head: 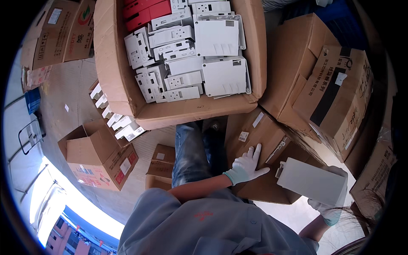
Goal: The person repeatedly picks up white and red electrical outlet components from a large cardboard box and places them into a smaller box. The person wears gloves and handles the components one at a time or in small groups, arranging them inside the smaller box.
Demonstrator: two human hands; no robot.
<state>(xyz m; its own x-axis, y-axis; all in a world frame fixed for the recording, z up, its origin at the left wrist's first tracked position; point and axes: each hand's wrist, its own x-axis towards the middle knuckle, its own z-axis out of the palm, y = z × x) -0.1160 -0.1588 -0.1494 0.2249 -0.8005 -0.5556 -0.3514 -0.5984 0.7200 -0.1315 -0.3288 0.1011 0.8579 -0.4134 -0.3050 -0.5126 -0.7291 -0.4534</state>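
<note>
My left hand (247,165), in a white glove with a green cuff, rests with spread fingers on a closed cardboard box (258,130) at my legs. It holds nothing. My right hand (331,204), gloved too, grips a flat-faced light grey plastic housing (314,181) at its far end, at the lower right. An open carton (191,111) before me is packed with white plastic housings (218,38) in rows, some with slots and small holes. Red plastic parts (148,14) lie in its far left corner.
Tall cartons (296,60) stand at the right, with a taped carton (334,95) leaning there. An open box (98,156) sits on the floor at the left, beside a box of white parts (119,122). A small carton (161,162) stands by my leg.
</note>
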